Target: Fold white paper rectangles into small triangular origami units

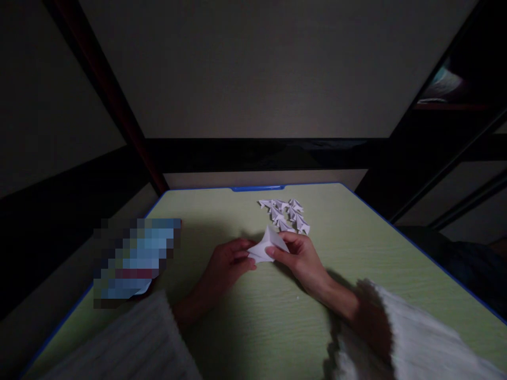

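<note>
Between my hands is a white folded paper [262, 250], raised into a peak at its top and held just above the table. My left hand [232, 261] pinches its left corner, with the thumb in front and the fingers behind. On the right side, my right hand [303, 257] grips the paper with its thumb pressed on the near face and the fingers behind. Several small folded paper pieces [295, 215] with pointed ends lie in a loose group just beyond my hands. The underside of the held paper is hidden.
The light green table [356, 253] has a blue edge and a blue handle [258, 188] at its far side. A blurred-out flat object [138, 258] lies at the left edge. Pale panels [253, 68] stand behind, and dark shelving [455, 105] is at the right.
</note>
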`<action>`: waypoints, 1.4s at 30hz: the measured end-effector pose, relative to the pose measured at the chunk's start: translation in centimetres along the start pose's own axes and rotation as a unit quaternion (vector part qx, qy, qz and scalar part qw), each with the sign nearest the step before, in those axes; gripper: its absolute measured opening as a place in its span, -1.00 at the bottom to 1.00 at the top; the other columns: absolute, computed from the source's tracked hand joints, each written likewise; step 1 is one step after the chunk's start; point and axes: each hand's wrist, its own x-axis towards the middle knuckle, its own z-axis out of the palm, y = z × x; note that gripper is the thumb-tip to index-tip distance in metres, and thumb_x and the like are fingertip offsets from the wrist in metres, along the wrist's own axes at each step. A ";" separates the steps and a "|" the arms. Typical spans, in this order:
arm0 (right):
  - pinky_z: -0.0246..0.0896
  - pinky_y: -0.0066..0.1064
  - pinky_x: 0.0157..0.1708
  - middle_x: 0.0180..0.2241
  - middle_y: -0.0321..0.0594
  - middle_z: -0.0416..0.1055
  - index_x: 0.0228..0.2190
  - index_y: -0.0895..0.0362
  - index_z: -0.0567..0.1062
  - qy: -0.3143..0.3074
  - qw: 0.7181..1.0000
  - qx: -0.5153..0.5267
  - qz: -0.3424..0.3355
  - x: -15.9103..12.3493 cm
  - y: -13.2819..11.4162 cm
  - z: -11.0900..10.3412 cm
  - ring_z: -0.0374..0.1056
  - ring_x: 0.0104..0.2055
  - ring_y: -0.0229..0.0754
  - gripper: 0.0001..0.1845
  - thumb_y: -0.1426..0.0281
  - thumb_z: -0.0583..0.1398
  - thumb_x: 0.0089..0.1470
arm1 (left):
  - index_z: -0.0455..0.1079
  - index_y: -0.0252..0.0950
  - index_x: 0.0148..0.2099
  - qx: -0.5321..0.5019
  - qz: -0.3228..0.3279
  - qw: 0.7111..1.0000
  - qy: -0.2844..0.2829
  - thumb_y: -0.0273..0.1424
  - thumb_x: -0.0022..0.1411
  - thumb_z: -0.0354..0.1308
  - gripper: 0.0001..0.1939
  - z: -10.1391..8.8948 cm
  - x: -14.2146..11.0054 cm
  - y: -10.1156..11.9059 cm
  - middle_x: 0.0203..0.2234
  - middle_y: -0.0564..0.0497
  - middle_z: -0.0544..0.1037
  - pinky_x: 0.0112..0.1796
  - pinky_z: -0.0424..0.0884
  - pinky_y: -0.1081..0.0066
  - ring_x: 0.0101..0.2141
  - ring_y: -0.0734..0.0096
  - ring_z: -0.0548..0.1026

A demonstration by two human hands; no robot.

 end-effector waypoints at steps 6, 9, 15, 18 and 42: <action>-0.02 -0.54 -0.61 -0.66 -0.39 0.23 -0.60 0.20 0.37 0.019 1.000 -0.006 -0.014 0.2 0.2 0.0 0.09 -0.61 -0.40 -0.82 0.34 0.23 -0.22 | 0.32 -0.35 -0.37 0.008 0.020 0.999 -0.025 -0.57 -0.18 0.15 -0.78 -0.4 0.3 -0.5 -0.54 0.05 0.48 -0.46 0.32 0.52 -0.48 0.45 0.44; 0.02 -0.54 -0.62 -0.64 -0.38 0.23 -0.57 0.20 0.36 0.024 1.000 0.018 -0.011 0.2 0.3 0.0 0.11 -0.61 -0.39 -0.81 0.32 0.22 -0.21 | 0.27 -0.34 -0.32 -0.004 0.051 0.998 -0.024 -0.62 -0.21 0.15 -0.70 -0.4 0.3 -0.4 -0.51 0.07 0.44 -0.47 0.32 0.56 -0.48 0.51 0.43; 0.06 -0.56 -0.65 -0.60 -0.35 0.29 -0.52 0.20 0.40 0.020 0.996 0.082 0.034 0.3 0.3 0.0 0.14 -0.62 -0.40 -0.81 0.35 0.24 -0.24 | 0.18 -0.31 -0.47 -0.012 0.072 0.997 0.016 -0.61 -0.22 0.15 -0.77 -0.1 -0.2 0.1 -0.56 0.14 0.37 -0.50 0.30 0.58 -0.53 0.57 0.39; 0.04 -0.57 -0.68 -0.62 -0.35 0.30 -0.53 0.21 0.41 0.010 0.994 0.103 0.047 0.3 0.2 0.1 0.14 -0.64 -0.42 -0.81 0.37 0.25 -0.26 | 0.21 -0.32 -0.49 0.017 0.071 0.997 0.011 -0.58 -0.19 0.15 -0.83 0.0 -0.4 0.0 -0.57 0.12 0.38 -0.47 0.29 0.56 -0.50 0.54 0.40; -0.10 -0.56 -0.68 -0.70 -0.41 0.20 -0.61 0.19 0.36 0.034 0.998 0.040 -0.017 0.1 0.1 0.1 0.05 -0.66 -0.42 -0.84 0.35 0.21 -0.18 | 0.26 -0.33 -0.42 -0.003 0.100 0.995 0.024 -0.43 -0.11 0.10 -0.88 -0.3 -0.1 0.0 -0.57 0.11 0.41 -0.54 0.22 0.57 -0.53 0.52 0.36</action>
